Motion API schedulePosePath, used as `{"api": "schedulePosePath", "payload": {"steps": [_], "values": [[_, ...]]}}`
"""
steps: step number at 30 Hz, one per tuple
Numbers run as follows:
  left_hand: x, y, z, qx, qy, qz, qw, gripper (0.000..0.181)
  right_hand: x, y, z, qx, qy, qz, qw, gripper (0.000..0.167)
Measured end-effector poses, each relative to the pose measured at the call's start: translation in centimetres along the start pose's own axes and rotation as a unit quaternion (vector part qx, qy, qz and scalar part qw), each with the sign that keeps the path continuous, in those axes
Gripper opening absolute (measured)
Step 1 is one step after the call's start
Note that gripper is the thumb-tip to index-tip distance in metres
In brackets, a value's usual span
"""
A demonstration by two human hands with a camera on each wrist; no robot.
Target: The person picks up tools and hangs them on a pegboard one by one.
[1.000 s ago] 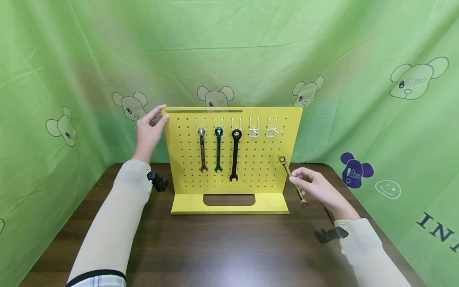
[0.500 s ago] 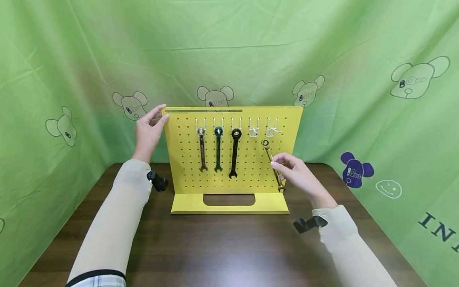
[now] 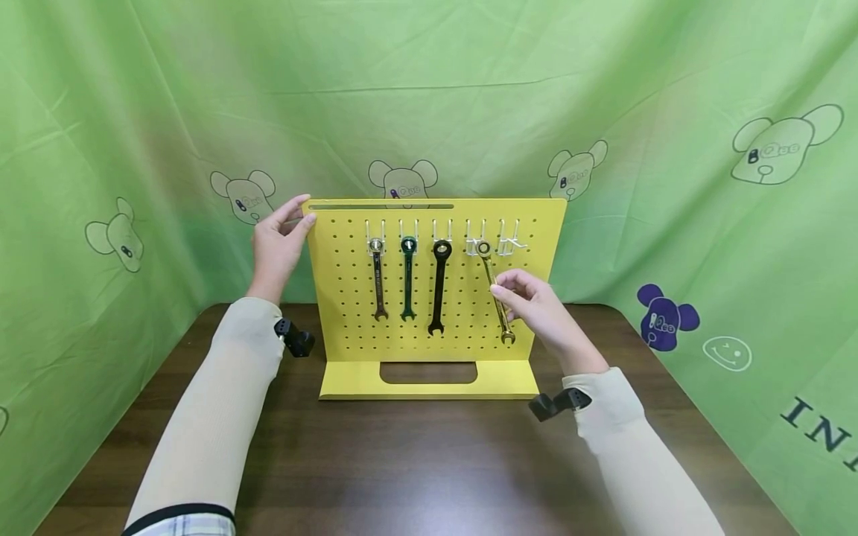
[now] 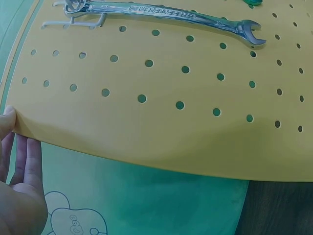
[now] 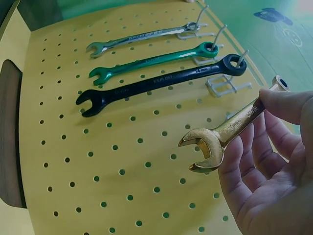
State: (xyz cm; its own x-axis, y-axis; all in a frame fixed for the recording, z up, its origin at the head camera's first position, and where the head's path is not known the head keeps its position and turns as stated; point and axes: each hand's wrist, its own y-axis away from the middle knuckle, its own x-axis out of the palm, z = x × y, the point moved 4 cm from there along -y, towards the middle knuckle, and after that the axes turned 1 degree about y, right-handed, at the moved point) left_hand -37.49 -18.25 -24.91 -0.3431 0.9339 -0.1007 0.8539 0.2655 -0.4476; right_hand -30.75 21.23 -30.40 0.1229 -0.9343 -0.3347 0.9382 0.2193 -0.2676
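Note:
A yellow pegboard stands upright on the table, its upper left corner pinched by my left hand; the left wrist view shows that thumb and fingers at the edge. My right hand pinches a gold wrench by its shaft, ring end up at the fourth hook; whether it touches is unclear. In the right wrist view the hand holds the gold wrench, open jaw toward the camera. A silver wrench, a green wrench and a black wrench hang on hooks.
A fifth white hook at the right of the board carries no wrench. The brown wooden table extends in front of the board's yellow base. A green patterned curtain surrounds the table's back and sides.
My right hand has moved left and up with the gold wrench, from beside the board's right edge to the fourth hook. My left hand has stayed at the corner.

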Motion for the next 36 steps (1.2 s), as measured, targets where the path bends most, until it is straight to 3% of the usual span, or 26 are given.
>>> {"api": "schedulePosePath", "payload": {"steps": [20, 36], "values": [[0.0, 0.0, 0.1, -0.003, 0.001, 0.001, 1.0, 0.037, 1.1, -2.0, -2.5, 0.037, -0.021, 0.006, 0.9991, 0.031], [0.0, 0.0, 0.1, -0.002, 0.002, 0.004, 1.0, 0.038, 2.3, -3.6, -3.2, 0.053, -0.045, 0.001, 0.9976, 0.038]]}}
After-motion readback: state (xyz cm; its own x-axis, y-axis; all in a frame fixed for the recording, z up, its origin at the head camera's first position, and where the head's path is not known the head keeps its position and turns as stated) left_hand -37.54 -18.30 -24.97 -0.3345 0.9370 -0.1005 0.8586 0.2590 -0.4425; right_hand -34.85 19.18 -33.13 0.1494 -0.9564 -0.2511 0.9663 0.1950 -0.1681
